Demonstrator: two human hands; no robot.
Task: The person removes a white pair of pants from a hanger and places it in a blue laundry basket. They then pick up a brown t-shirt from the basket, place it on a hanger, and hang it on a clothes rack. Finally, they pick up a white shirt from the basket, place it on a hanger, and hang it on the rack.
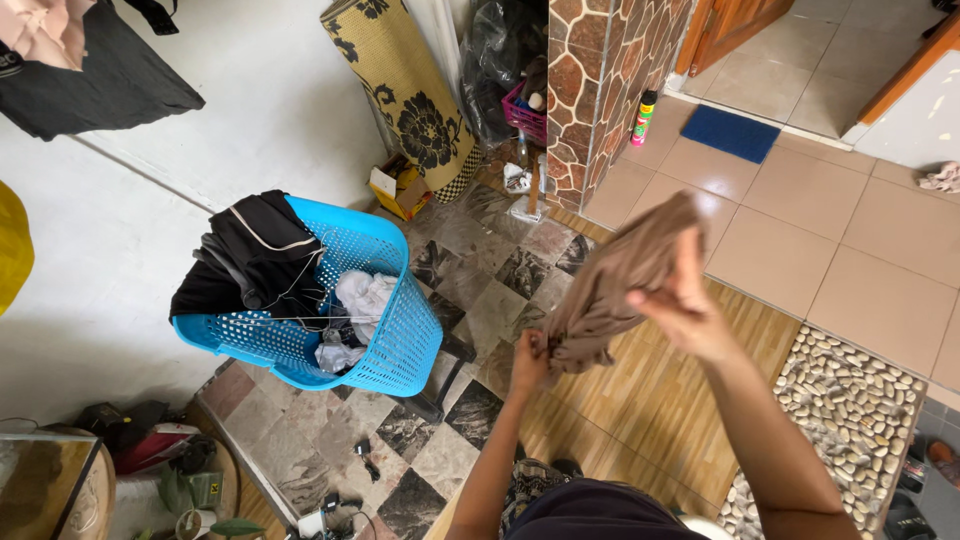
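The person stands over the floor and holds up a brown cloth (620,285) with both hands. The right hand (685,300) is up high. Its fingers (688,262) are closed tight around the top part of the cloth. The left hand (530,360) is lower down, and its fingers are pinched shut on the bottom end. So the cloth hangs in the air between the two hands, a bit bunched up and twisted, not flat.

To the left stands a blue basket (400,340) full of holes. It sits on a small dark stool, well apart from the hands. Black clothes (260,255) hang over its far edge, and white clothes (365,300) lie inside it.

It looks to me like the cloth is being shaken out or pulled straight, one piece from the washing. That step seems only half done, since the cloth is still scrunched. I think the hands would need to move apart and find the edges, so the cloth can open up.

A spray can (643,118) stands by the stone wall, near a blue mat (735,132).
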